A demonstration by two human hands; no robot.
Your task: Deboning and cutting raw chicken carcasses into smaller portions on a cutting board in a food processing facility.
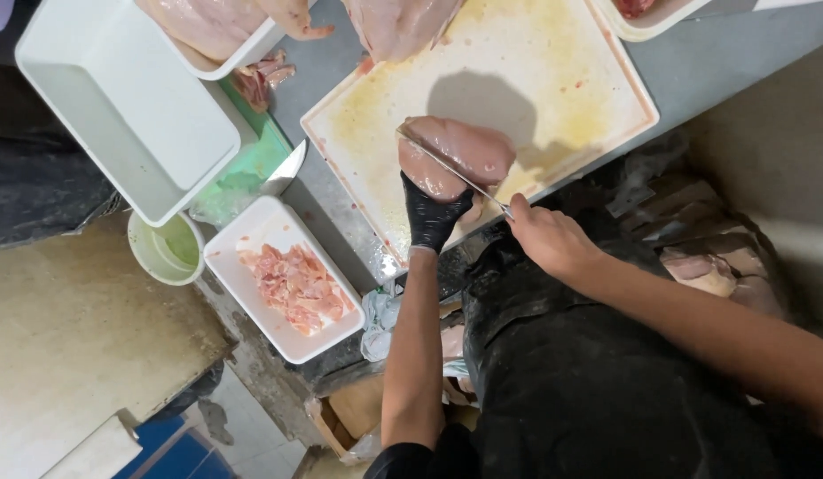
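My left hand (432, 213), in a black glove, holds a raw chicken breast (460, 155) up above the near edge of a stained white cutting board (553, 89). My right hand (546, 238), bare, grips the handle of a thin knife (451, 170). Its blade lies across the breast, cutting through the meat from right to left. More raw chicken (398, 22) rests on the far edge of the board.
A white tray of chopped chicken pieces (296, 286) sits left of my arm. An empty white bin (119, 106), a small pale green bowl (165, 248), a second knife (286, 170) on a green board, and a tray of whole chicken (216, 27) lie further left. Another person's hand (292, 18) reaches in at top.
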